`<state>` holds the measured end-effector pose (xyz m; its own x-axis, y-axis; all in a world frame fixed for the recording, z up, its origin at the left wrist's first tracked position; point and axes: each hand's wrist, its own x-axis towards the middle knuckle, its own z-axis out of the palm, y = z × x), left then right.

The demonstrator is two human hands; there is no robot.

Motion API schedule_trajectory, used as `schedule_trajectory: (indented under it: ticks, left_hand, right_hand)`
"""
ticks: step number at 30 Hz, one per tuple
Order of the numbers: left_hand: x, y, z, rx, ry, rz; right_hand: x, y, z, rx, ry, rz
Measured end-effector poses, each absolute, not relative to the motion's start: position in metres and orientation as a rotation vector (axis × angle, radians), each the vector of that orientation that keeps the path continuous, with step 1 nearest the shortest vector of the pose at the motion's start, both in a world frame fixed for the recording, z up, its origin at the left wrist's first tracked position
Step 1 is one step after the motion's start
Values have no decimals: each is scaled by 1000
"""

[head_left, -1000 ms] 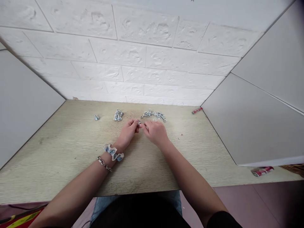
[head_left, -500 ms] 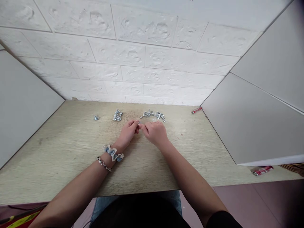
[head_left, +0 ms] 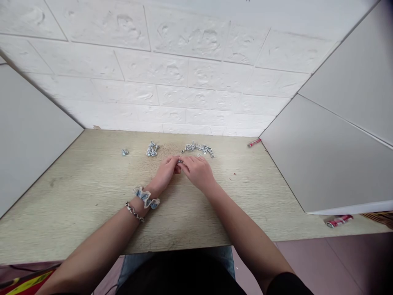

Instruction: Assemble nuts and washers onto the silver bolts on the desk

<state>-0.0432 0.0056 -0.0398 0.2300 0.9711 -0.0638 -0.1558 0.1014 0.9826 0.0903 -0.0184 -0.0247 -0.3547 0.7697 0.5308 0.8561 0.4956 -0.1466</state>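
Fingers of my left hand point(head_left: 167, 169) are closed in a pinch around a small silver bolt point(head_left: 180, 161), mostly hidden by the fingertips. My right hand point(head_left: 199, 171) meets it from the other side, thumb and index finger closed at the bolt's end on what looks like a nut. Just beyond the right hand lies a curved row of loose bolts, nuts and washers point(head_left: 204, 149). A small cluster of bolts with parts on them point(head_left: 152, 149) lies beyond the left hand. One more bolt point(head_left: 124, 152) sits alone farther left.
The pale wooden table point(head_left: 92, 196) ends at a white brick-pattern wall point(head_left: 172, 94). Grey panels stand at the left point(head_left: 33, 139) and right point(head_left: 344, 159). One red battery point(head_left: 254, 143) lies at the back right; another red battery point(head_left: 339, 221) lies near the front right edge.
The right hand's fingers have turned and stretched forward over the small part, covering more of a washer behind them. The left hand has hardly moved.
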Motion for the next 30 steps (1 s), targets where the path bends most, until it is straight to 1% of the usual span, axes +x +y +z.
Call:
schedule_trajectory:
  ticks: [11, 19, 23, 28, 30]
  left_hand:
    - [-39, -6, -21, 979, 776, 921]
    - [-44, -6, -16, 858, 711, 816]
    - [-45, -4, -19, 847, 743, 838]
    - [-43, -4, -21, 898, 686, 878]
    - [-42, -6, -19, 957, 747, 937]
  right_hand:
    - [90, -22, -15, -1363, -2034, -49]
    - [90, -20, -17, -1307, -1963, -70]
    - [90, -19, -16, -1345, -2008, -89]
    - [88, -23, -14, -1353, -2109, -28]
    - [86, -24, -15, -1336, -2126, -8]
